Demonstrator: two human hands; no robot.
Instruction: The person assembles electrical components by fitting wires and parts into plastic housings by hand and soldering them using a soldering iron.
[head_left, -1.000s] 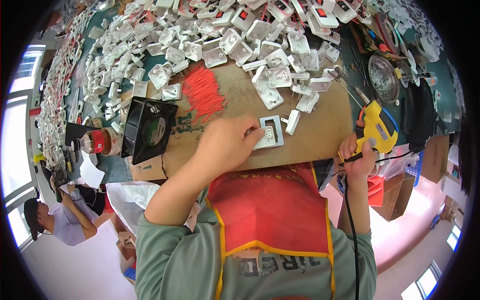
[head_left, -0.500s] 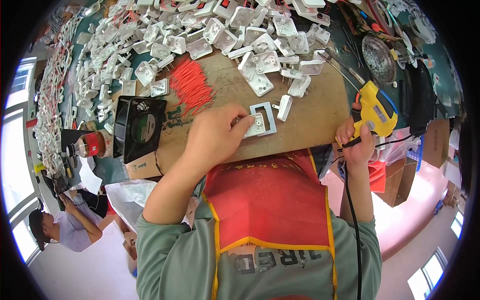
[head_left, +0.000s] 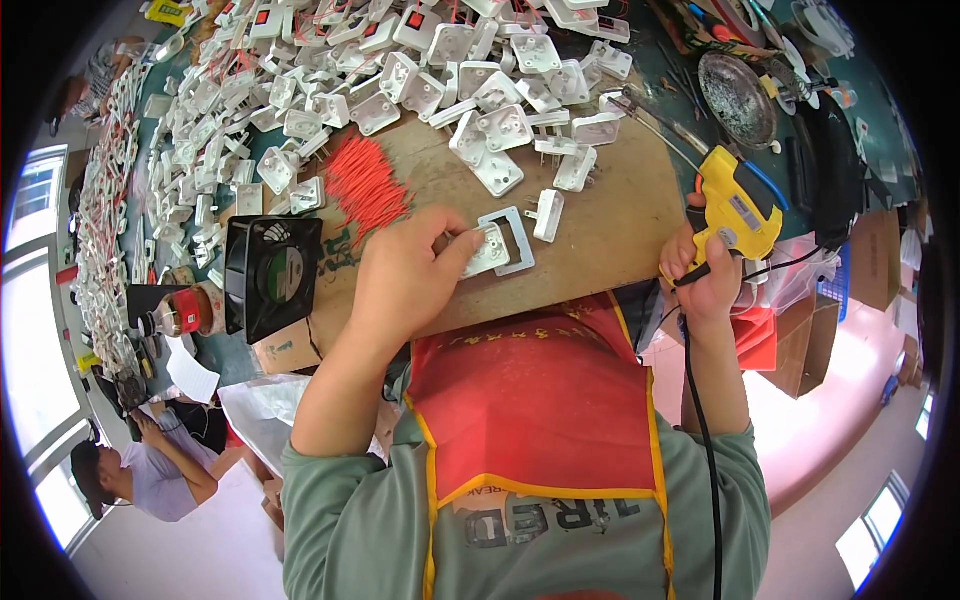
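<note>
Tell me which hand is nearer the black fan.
Left. The left hand is just right of the fan, pinching a white part; the right hand holds the glue gun at the board's far right.

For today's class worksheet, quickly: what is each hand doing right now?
Left hand: closed, pinching a small white plastic part on the board.
Right hand: closed around the yellow glue gun.

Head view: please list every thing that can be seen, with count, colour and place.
white plastic part: one, white, under left fingers
white frame: one, white, around that part
glue gun: one, yellow, in right hand
white housings: many, white, heaped across table top
red wires: bundle, red, on wooden board
fan: one, black, board's left edge
metal dish: one, grey, upper right
left hand: on part
right hand: gripping gun
</note>
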